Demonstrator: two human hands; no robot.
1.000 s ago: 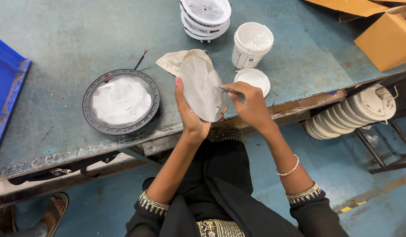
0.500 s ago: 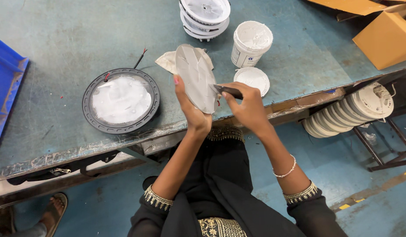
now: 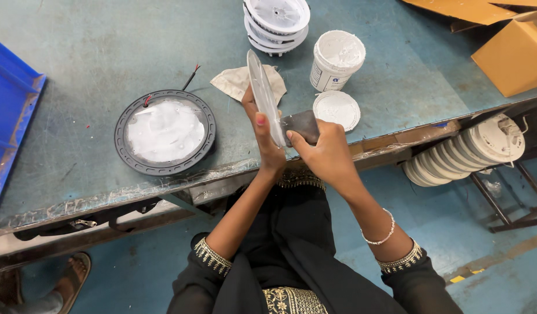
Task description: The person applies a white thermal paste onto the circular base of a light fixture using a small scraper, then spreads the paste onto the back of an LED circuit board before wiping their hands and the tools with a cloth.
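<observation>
Currently the left hand pinches a thin white disc edge-on above the tabletop edge while the right hand grips a dark scraper against it, so hard pressure might tip it free.

Since a second ago I see the thin round plate turned: it then showed me most of its pale face, half a second ago it was narrower, and now it stands nearly edge-on in my left hand, a slim sliver above the table edge. The left hand has rotated with it, thumb now toward me. My right hand has closed in against the plate's right side, and the dark flat scraper it grips shows its broad blade where before only a thin tip showed; it seems to touch the plate's hidden face, though I cannot be sure.
</observation>
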